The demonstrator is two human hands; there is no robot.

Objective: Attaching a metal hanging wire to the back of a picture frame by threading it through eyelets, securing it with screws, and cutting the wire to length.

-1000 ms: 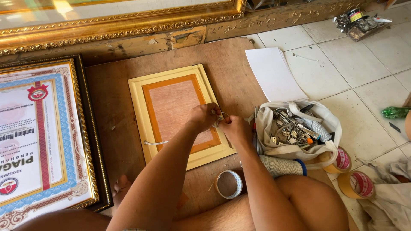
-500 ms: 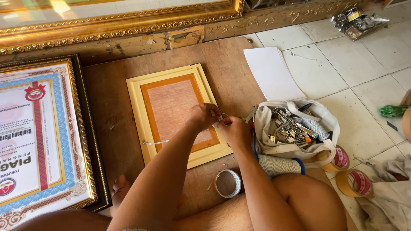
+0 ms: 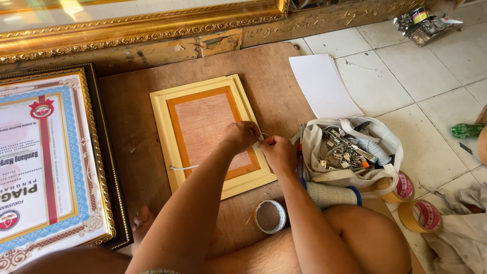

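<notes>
- Yellow wood makes up the small picture frame [image 3: 161, 133], lying face down on a brown board [image 3: 127, 127]; everything below is placed against it.
- Far left of the frame, a framed certificate [image 3: 48, 162] in dark gilt moulding lies flat.
- Across the frame's lower half runs a thin white cord [image 3: 183, 167], fixed at its left rail.
- At the frame's right rail, the left hand [image 3: 239, 137] is pinched shut on the cord's end.
- Touching it from the right, the right hand [image 3: 276, 152] is closed too; on what, I cannot tell.
- Below the frame stands a tape roll [image 3: 270, 216].
- Right of the frame sit white sheets [image 3: 324, 83] and a cloth bag of metal hardware [image 3: 350, 152].
</notes>
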